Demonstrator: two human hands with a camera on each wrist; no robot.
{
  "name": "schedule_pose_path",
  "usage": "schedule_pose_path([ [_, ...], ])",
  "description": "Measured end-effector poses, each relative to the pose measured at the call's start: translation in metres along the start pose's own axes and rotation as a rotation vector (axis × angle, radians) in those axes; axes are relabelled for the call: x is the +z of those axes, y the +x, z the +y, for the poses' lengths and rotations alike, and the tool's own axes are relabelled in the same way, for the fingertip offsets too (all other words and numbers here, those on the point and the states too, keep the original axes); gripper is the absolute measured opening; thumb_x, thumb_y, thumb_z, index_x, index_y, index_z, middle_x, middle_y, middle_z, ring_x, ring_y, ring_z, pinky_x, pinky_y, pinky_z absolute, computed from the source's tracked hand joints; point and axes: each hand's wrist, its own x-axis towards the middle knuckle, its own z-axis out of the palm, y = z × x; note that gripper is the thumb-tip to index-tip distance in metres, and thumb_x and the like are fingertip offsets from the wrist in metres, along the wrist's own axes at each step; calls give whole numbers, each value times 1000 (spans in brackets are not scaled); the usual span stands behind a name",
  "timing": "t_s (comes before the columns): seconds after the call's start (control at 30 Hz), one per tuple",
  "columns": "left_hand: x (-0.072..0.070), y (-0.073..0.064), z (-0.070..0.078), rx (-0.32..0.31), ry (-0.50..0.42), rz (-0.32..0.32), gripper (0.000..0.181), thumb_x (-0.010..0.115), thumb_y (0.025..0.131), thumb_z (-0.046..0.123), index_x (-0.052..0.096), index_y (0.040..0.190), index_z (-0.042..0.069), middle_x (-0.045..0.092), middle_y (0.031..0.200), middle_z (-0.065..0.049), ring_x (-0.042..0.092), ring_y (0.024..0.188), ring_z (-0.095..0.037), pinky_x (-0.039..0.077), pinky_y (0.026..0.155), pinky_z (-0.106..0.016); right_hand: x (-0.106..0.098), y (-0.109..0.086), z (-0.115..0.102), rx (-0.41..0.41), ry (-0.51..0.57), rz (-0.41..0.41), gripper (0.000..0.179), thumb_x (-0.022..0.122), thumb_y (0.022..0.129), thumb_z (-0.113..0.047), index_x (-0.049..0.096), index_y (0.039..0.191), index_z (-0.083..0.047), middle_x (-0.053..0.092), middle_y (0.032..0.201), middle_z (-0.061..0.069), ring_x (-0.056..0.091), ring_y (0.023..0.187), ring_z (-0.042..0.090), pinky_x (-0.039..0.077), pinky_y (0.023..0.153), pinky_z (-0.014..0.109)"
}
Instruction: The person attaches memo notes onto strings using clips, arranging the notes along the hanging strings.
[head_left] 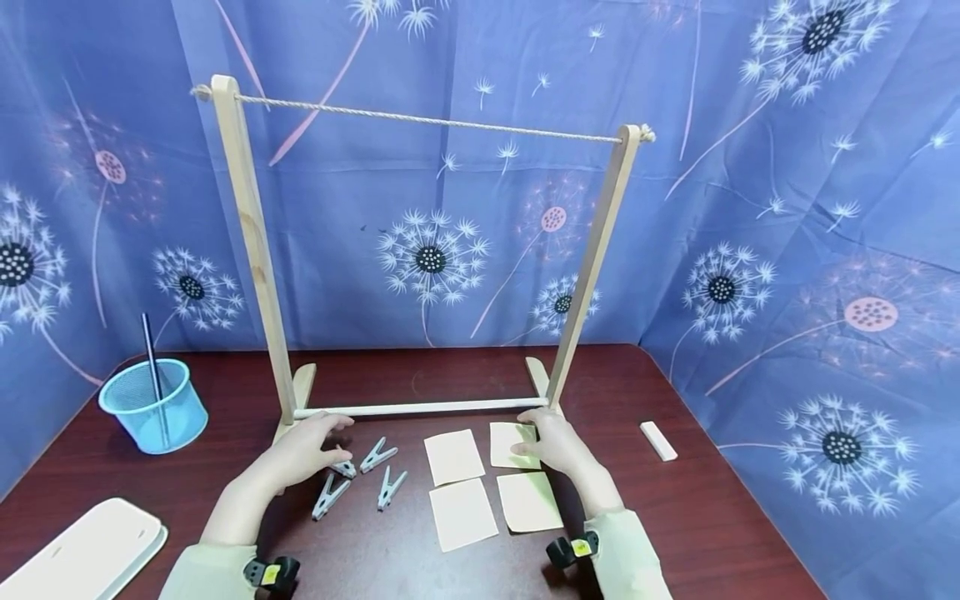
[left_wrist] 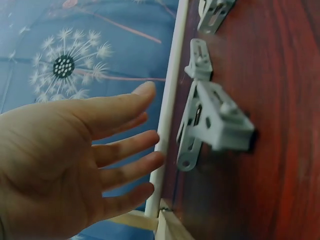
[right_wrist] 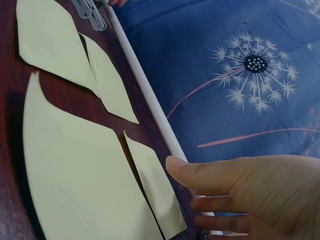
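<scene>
My left hand (head_left: 303, 450) hovers at the left end of the white crossbar (head_left: 427, 408), its fingers apart and holding nothing. Beside and under it lie several pale grey-blue clothespins (head_left: 391, 487), one partly hidden by the hand. In the left wrist view, the thumb and fingers (left_wrist: 127, 171) are spread next to the clothespins (left_wrist: 222, 120). Over the far right of several pale yellow paper squares (head_left: 463, 514) is my right hand (head_left: 558, 446), covering part of that square. The right wrist view shows its fingers loosely extended and empty, beside the paper squares (right_wrist: 82, 170).
A wooden frame with a left post (head_left: 255, 242) and right post (head_left: 596, 258) carries a taut rope (head_left: 427, 121) across the top. To the left stand a blue mesh cup (head_left: 138, 404) with a pen (head_left: 152, 358) and a white case (head_left: 82, 554). A small white block (head_left: 658, 441) lies right.
</scene>
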Motion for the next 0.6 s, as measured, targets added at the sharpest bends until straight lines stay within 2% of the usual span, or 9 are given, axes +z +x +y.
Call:
schedule_pose_path([
  [0.1, -2, -2, -4, 12, -57, -35, 47, 75, 84, 11, 58, 124, -7, 62, 122, -23, 61, 111, -39, 50, 92, -52, 1, 0, 4, -11, 9, -24, 50, 83, 76, -15, 64, 118, 6, 66, 118, 19, 60, 116, 36, 47, 98, 50],
  [0.3, -6, -7, -7, -33, -119, -89, 49, 75, 81, 1, 57, 126, -7, 60, 126, -24, 57, 118, -42, 48, 95, -53, 6, 2, 7, -26, 3, -53, 59, 84, 75, -17, 61, 123, 7, 63, 124, 22, 54, 123, 39, 43, 103, 50],
  [0.47, -3, -7, -7, -5, -64, -88, 47, 74, 78, -7, 60, 122, -6, 63, 122, -21, 59, 115, -41, 49, 93, -52, 9, 1, 6, -10, 27, -72, 62, 84, 74, -14, 59, 127, 7, 61, 128, 23, 55, 123, 39, 44, 103, 50],
  [0.6, 0, -5, -7, 51, 21, -68, 45, 76, 73, -9, 63, 116, -6, 66, 115, -19, 64, 105, -38, 52, 89, -48, 9, 0, 5, -21, 5, -63, 65, 86, 72, -13, 58, 126, 8, 60, 127, 24, 55, 122, 39, 44, 102, 50],
])
